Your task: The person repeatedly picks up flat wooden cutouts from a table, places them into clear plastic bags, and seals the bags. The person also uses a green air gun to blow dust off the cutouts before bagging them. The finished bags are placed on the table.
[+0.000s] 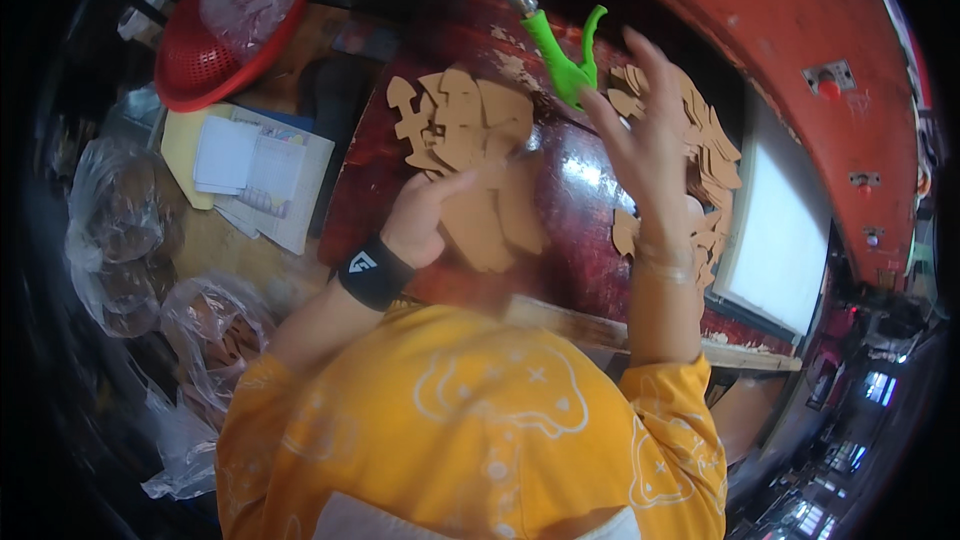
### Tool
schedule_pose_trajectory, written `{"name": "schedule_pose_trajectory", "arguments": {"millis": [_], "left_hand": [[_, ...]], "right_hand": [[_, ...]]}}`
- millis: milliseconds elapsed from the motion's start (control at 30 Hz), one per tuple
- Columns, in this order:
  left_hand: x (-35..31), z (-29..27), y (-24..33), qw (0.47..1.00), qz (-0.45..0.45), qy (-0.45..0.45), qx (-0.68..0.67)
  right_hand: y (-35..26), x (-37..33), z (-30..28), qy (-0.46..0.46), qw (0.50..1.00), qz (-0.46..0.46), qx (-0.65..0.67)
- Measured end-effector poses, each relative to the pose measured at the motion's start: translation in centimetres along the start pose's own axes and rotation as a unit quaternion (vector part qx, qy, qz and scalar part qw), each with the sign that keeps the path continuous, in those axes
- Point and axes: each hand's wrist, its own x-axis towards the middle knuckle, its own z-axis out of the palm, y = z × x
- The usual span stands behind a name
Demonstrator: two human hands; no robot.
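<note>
Flat tan cut-out pieces (490, 220) lie overlapping on a dark red, worn work surface (590, 270). My left hand (420, 220), with a black band at the wrist, rests at their left edge, index finger stretched over them and nothing visibly gripped. My right hand (645, 130) is raised to the right with its fingers spread, slightly blurred and holding nothing. Beside its fingertips hangs a bright green trigger-handled gun (565, 65) on a metal fitting. More tan pieces (715, 155) are heaped behind and to the right of this hand, which partly hides them.
A red plastic colander (205, 60) with a clear bag stands at the far left, above papers (265, 175). Clear plastic bags (125, 230) sit along the left side. To the right are a white panel (780, 235) and a red machine body (780, 15) with knobs.
</note>
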Motion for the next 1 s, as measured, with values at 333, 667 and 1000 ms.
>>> {"name": "schedule_pose_trajectory", "arguments": {"millis": [333,667,1000], "left_hand": [[-0.5,-3.7,1.3,0.980,-0.038,-0.154,-0.121],[1.3,-5.6,1.4,0.952,-0.008,-0.242,-0.186],[1.2,-5.4,1.5,0.963,0.048,-0.207,-0.167]], "right_hand": [[0.7,4.4,3.5,-0.131,0.987,0.088,0.015],[-7.3,1.7,-9.1,-0.121,0.597,-0.009,0.793],[-6.1,0.3,-9.4,0.003,0.783,0.059,0.619]]}}
